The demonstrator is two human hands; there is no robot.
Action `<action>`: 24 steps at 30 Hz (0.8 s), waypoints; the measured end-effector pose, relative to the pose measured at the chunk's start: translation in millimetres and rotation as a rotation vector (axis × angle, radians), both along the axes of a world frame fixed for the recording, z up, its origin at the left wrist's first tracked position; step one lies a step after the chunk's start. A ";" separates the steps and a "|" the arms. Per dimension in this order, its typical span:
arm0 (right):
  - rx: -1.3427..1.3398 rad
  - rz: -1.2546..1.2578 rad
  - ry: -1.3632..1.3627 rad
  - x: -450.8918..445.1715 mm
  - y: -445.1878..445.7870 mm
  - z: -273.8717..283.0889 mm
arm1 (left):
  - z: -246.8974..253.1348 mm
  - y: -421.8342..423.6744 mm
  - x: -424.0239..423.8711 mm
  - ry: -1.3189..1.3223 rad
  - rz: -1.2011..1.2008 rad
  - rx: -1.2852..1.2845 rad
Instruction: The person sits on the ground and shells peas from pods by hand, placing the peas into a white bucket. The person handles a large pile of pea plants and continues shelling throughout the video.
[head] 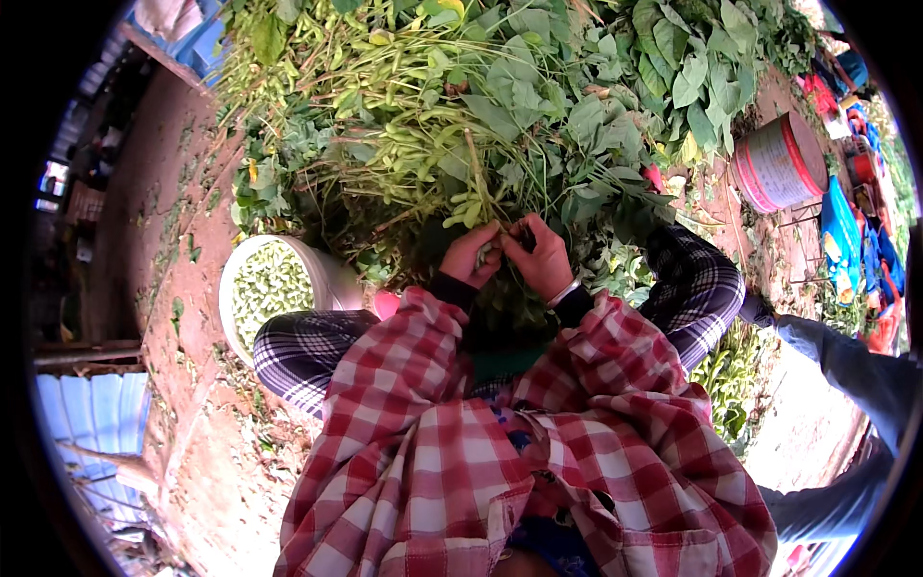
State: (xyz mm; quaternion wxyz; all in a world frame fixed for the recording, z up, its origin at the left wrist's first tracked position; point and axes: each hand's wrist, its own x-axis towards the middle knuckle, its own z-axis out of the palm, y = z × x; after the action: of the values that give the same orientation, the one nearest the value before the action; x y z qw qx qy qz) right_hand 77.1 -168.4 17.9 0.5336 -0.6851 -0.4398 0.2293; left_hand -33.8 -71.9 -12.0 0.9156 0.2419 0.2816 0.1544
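Observation:
My left hand (470, 258) curls around a few green pods, partly hidden by the fingers. Just beside it, the fingertips of my right hand (539, 254) pinch the lower part of a soybean plant stem (477, 167). Green pods (465, 209) hang from that stem right above my left hand. Beyond both hands lies a large heap of cut soybean plants (404, 122), thick with pods and leaves. A white plastic bucket (328, 270) full of picked pods (270, 288) stands beside my left knee.
A pink-and-white metal can (779, 162) stands on the dirt floor at the right. Another person's legs in blue trousers (844, 360) are close at my right. Near my left knee shows a pink object (386, 304). Blue corrugated sheeting (94, 411) is at lower left.

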 end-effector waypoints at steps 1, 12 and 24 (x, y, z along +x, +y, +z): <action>-0.015 -0.013 0.109 -2.7 -1.3 0.8 | -0.3 0.0 -0.4 -0.050 -0.001 0.004; -0.215 0.165 0.492 0.2 -18.5 49.0 | 43.4 19.1 8.3 0.001 -0.120 0.363; -0.334 0.214 1.096 4.4 -14.2 32.9 | 35.0 21.0 4.8 0.029 -0.250 0.260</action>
State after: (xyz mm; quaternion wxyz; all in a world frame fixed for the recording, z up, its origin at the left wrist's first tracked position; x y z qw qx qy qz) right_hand 81.5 -182.5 50.8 0.5421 -0.4929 -0.1239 0.6692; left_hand -29.0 -50.9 23.0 0.8845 0.3936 0.2400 0.0710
